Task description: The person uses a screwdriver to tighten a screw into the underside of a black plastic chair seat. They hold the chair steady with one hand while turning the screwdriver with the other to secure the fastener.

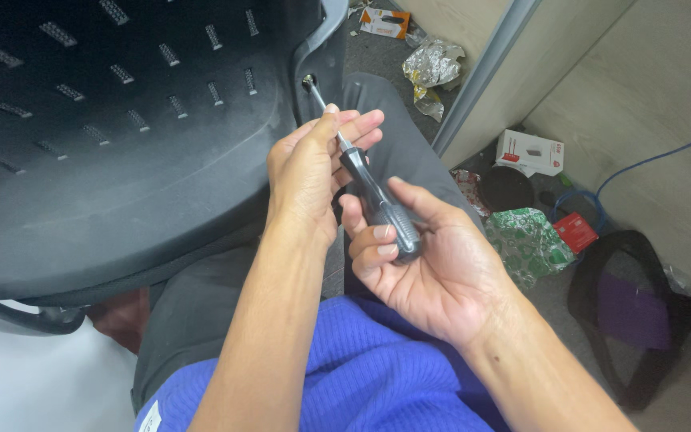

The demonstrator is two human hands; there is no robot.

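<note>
Head view: a screwdriver (377, 200) is being held by both hands, its tip being seated in a screw hole (309, 81) at the edge of a black plastic chair shell (121, 144). The step in hand appears to be the driving of a screw — continued turning with steady axial pressure is judged necessary. The left hand (307, 172) is being closed around the metal shaft, steadying it; the right hand (425, 256) is being curled about the dark handle, palm up. Boxes and wrappers (529, 240) are lying on the floor.

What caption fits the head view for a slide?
Two hands hold a screwdriver with its tip in a hole of a black plastic seat.
</note>
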